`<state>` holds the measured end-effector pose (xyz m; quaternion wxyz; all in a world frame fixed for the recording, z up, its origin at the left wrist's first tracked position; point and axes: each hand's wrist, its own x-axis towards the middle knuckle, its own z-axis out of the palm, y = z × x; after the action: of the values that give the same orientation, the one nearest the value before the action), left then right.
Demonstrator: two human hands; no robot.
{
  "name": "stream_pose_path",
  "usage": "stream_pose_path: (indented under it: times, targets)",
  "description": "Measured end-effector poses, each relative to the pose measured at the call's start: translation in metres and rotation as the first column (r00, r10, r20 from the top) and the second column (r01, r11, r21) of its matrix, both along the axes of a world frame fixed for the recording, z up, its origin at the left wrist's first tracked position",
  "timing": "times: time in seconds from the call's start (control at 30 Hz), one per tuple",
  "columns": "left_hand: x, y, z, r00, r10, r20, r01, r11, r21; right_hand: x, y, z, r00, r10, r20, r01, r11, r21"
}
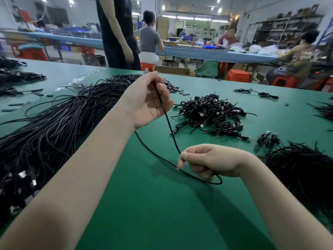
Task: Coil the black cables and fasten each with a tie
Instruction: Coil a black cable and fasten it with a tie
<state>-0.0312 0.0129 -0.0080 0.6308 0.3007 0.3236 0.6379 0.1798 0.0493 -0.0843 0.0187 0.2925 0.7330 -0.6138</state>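
Bare green table (pixel 153 204) open in near centre, under and between both forearms. Left side blocked by long loose cable bundle (pixel 54 127). Far centre-right: heap of coiled cables (pixel 210 112). Right edge: pile of ties (pixel 302 170). 1 small coil (pixel 268 139) between heap and ties.

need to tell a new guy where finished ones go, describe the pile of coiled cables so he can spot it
On the green table, look just beyond and right of the raised left hand. The pile of coiled cables is a compact heap of small tied bundles with plugs showing, unlike the long loose cables sprawled on the left.
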Motion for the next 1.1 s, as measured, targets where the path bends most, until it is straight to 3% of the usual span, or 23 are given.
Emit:
stream_pose_path:
  times: [0.03, 0.1, 0.17, 0.2, 0.23, 0.27, 0.3, 0.37, 0.43, 0.5, 0.57, 0.63, 0.7, 0.77, 0.83, 0.87, 0.9, 0.97, 1.03, 1.1]
  targets:
    - [-0.003, -0.004, 0.004, 0.986, -0.156, 0.057, 0.155, 0.988, 0.021, -0.001, 0.000, 0.000, 0.999, -0.020, 0.031, 0.018, 0.999, 0.046]
    - [-0.011, -0.014, 0.009, 0.843, -0.528, 0.106, 0.526, 0.849, 0.052, -0.002, 0.001, 0.006, 0.976, -0.218, -0.010, 0.212, 0.936, 0.281]
    - [-0.013, -0.016, 0.000, 0.726, -0.631, -0.275, 0.655, 0.755, -0.004, 0.002, 0.004, 0.018, 0.878, -0.419, -0.232, 0.479, 0.769, 0.423]
    - [-0.011, -0.015, -0.006, 0.604, -0.642, -0.473, 0.681, 0.724, -0.113, 0.005, 0.004, 0.025, 0.824, -0.448, -0.347, 0.561, 0.731, 0.389]
    - [-0.006, -0.016, -0.011, 0.484, -0.634, -0.603, 0.651, 0.722, -0.236, 0.007, 0.004, 0.033, 0.793, -0.436, -0.426, 0.586, 0.737, 0.336]
    - [0.000, -0.014, -0.015, 0.431, -0.608, -0.667, 0.575, 0.754, -0.316, 0.009, 0.001, 0.040, 0.782, -0.404, -0.475, 0.572, 0.767, 0.290]
    - [0.006, -0.011, -0.018, 0.456, -0.555, -0.696, 0.489, 0.809, -0.326, 0.008, -0.003, 0.045, 0.784, -0.363, -0.504, 0.539, 0.801, 0.261]
    - [0.014, -0.003, -0.020, 0.637, -0.367, -0.677, 0.287, 0.929, -0.234, 0.004, -0.012, 0.051, 0.806, -0.273, -0.525, 0.449, 0.860, 0.243]
    - [0.015, 0.002, -0.017, 0.808, -0.169, -0.565, 0.141, 0.986, -0.092, -0.003, -0.018, 0.046, 0.849, -0.182, -0.497, 0.328, 0.917, 0.224]
    - [0.010, 0.003, -0.007, 0.919, -0.061, -0.390, 0.094, 0.994, 0.064, -0.010, -0.022, 0.034, 0.905, -0.091, -0.415, 0.165, 0.976, 0.146]
    - [0.002, -0.004, 0.005, 0.981, -0.097, -0.169, 0.135, 0.964, 0.228, -0.015, -0.021, 0.019, 0.945, -0.056, -0.321, 0.087, 0.993, 0.082]
    - [-0.009, -0.018, 0.014, 0.969, -0.230, -0.095, 0.249, 0.902, 0.352, -0.017, -0.015, 0.008, 0.958, -0.138, -0.250, 0.184, 0.967, 0.175]
    - [-0.020, -0.031, 0.016, 0.877, -0.372, -0.306, 0.464, 0.823, 0.329, -0.013, -0.007, 0.008, 0.913, -0.311, -0.263, 0.389, 0.858, 0.336]
    - [-0.022, -0.035, 0.011, 0.631, -0.501, -0.593, 0.685, 0.718, 0.123, -0.007, -0.001, 0.015, 0.832, -0.414, -0.370, 0.551, 0.697, 0.459]
    - [-0.010, -0.028, 0.000, 0.390, -0.482, -0.784, 0.641, 0.754, -0.145, -0.004, 0.000, 0.025, 0.753, -0.411, -0.514, 0.654, 0.552, 0.517]
    - [0.000, -0.022, -0.005, 0.347, -0.446, -0.825, 0.542, 0.813, -0.212, -0.005, -0.002, 0.031, 0.727, -0.385, -0.569, 0.683, 0.494, 0.538]
    - [0.010, -0.017, -0.009, 0.370, -0.399, -0.839, 0.447, 0.868, -0.216, -0.008, -0.007, 0.037, 0.720, -0.355, -0.596, 0.690, 0.456, 0.562]
    - [0.023, -0.006, -0.015, 0.603, -0.252, -0.757, 0.284, 0.954, -0.090, -0.016, -0.017, 0.043, 0.748, -0.269, -0.607, 0.649, 0.488, 0.584]
    - [0.021, -0.001, -0.012, 0.851, -0.086, -0.519, 0.137, 0.989, 0.061, -0.025, -0.024, 0.040, 0.755, -0.231, -0.613, 0.579, 0.674, 0.459]
    - [0.014, -0.001, -0.002, 0.958, -0.032, -0.284, 0.089, 0.978, 0.191, -0.029, -0.025, 0.028, 0.805, -0.244, -0.541, 0.469, 0.821, 0.327]
